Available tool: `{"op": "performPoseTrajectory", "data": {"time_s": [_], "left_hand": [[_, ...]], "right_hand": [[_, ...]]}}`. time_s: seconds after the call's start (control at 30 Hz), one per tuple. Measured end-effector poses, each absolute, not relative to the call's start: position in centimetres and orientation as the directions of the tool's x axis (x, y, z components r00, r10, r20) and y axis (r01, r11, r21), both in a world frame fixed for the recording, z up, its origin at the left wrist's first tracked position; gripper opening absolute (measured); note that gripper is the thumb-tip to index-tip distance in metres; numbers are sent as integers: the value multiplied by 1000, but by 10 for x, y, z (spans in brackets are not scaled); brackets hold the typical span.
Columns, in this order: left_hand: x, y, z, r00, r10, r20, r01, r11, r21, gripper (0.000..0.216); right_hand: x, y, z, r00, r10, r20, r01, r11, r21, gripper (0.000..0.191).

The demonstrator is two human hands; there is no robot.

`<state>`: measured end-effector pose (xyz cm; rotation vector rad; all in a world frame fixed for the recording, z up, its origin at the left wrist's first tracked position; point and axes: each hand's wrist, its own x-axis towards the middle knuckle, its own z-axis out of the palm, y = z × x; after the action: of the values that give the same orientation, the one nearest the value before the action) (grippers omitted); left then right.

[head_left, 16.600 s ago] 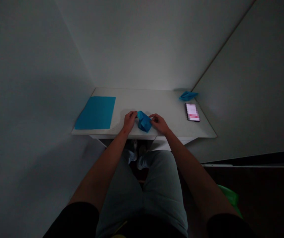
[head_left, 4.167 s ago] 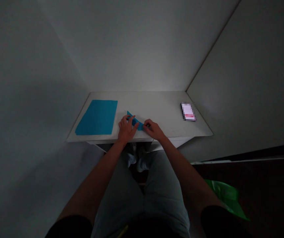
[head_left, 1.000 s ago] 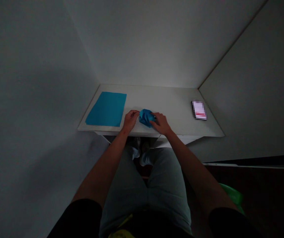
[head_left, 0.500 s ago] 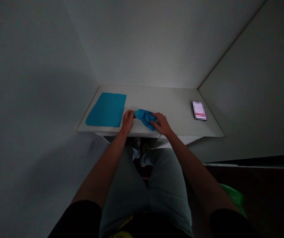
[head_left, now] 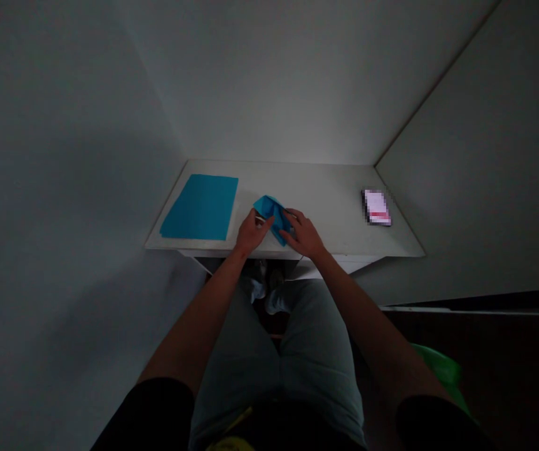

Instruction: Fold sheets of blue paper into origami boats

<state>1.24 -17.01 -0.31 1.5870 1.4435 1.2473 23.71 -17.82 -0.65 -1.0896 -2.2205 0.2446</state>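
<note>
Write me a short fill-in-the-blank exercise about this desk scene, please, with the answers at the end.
1. The left hand and right hand both hold folded paper whose colour is ____.
2. The flat sheet lies nearer the ____ hand.
3. On the desk, the phone lies toward the ____ end, from the wearer's view.

Missing words: blue; left; right.

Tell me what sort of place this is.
Likely an indoor desk corner: a white table set against plain walls, with a flat blue sheet lying on it.
</note>
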Motion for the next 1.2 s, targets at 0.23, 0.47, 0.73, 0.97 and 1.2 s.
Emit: {"op": "performPoseTrajectory", "data": {"time_s": [0.23, 0.47, 0.73, 0.97, 1.2], "left_hand": [[8, -164, -8, -55, 980, 193, 335, -164, 928, 13], [7, -161, -6, -130, 970, 206, 296, -161, 941, 23], [7, -164, 0, -58, 978, 202, 267, -180, 947, 28], [7, -165, 2, -4, 974, 227, 160, -223, 962, 15], [5, -164, -4, -10, 994, 109, 228, -104, 968, 28]], "right_hand": [[237, -175, -9, -375, 792, 482, 666, 592, -454, 65], [237, -174, -7, -380, 815, 437, 685, 565, -460, 53], [240, -171, -16, -231, 815, 531, 634, 541, -553, 64], [245, -163, -15, -179, 854, 489, 533, 502, -682, 44], [247, -160, -15, -274, 869, 412, 516, 494, -700, 28]]}}
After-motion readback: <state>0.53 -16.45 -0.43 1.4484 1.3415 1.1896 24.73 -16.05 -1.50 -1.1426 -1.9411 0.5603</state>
